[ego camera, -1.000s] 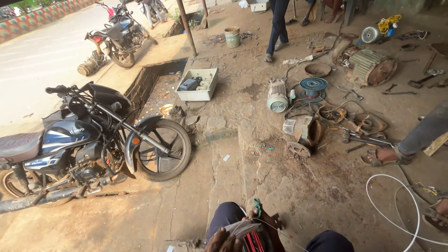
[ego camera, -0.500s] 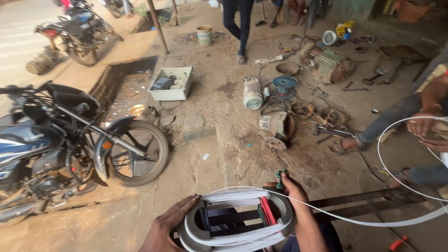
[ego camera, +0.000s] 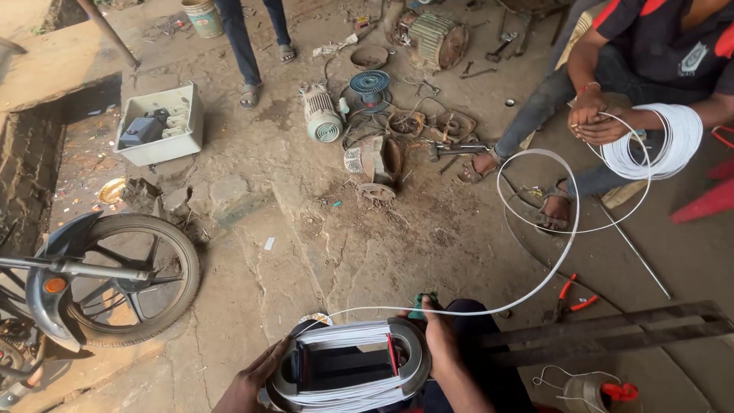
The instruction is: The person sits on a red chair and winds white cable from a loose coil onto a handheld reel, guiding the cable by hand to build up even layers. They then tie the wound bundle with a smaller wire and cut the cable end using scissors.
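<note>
Two hands steady a grey oval winding frame wrapped in white insulated wire (ego camera: 348, 367), which sits low in the view between the person's knees, just above the dirt floor (ego camera: 321, 245). The left hand (ego camera: 252, 382) cups the frame's left end with the fingers spread along its curved rim. The right hand (ego camera: 442, 344) presses against the right end, fingers curled over the rim, with a small green tool (ego camera: 420, 304) poking out just above the knuckles; whether the fingers actually pinch that tool cannot be told.

From the top of the frame a single strand of white wire (ego camera: 562, 252) runs right, arcs upward in a wide loop and reaches a seated co-worker in a dark shirt at the upper right. That person's two hands (ego camera: 592, 121) are pressed together around the strand, and a thick white wire coil (ego camera: 661, 141) hangs over the forearm.

Red-handled pliers (ego camera: 572, 297) lie on the floor right of the strand, near a dark flat metal bar (ego camera: 604, 330). Further off, a grey ribbed electric motor (ego camera: 321, 118), a blue wire spool (ego camera: 370, 82) and rusty motor parts (ego camera: 378, 162) are scattered together. A white plastic box (ego camera: 162, 130) sits to the left, and a motorcycle front wheel (ego camera: 126, 279) stands at the left edge. A standing person's legs (ego camera: 248, 42) appear at the top.
</note>
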